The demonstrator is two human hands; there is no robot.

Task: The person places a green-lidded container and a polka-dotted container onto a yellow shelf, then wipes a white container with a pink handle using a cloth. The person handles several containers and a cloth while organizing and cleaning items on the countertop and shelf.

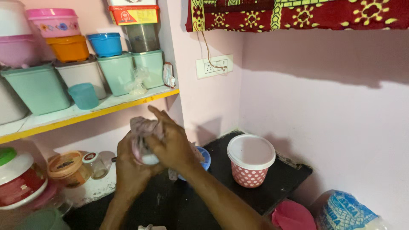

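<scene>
The pink walls (332, 106) meet at a corner above a black desk (277, 179), with a yellow-edged shelf (85, 113) on the left. The shelf carries pale green lidded tubs (38, 87), a white tub, a blue bowl, orange and pink containers and a small teal cup (84, 96); all stand shut or turned so that their contents cannot be told.

On the desk stands a pink polka-dot tub with a white lid (250, 160), closed, its contents hidden. A blue lidded container (203, 158) sits just behind the hands, mostly covered. At the left are a brown-lidded jar (68, 168), a small glass jar (96, 165) and a red-and-white canister (19, 181).

Both hands are raised above the desk: the left hand (132, 170) cups a crumpled pinkish plastic pouch (142, 136) from below, and the right hand (172, 142) wraps its fingers around the top, both closed on it. Something white shows at the pouch's bottom.

The thin, twisted plastic looks likely to split or slip, which would spill the white contents over the desk; an elbow swing could also knock the polka-dot tub.
</scene>
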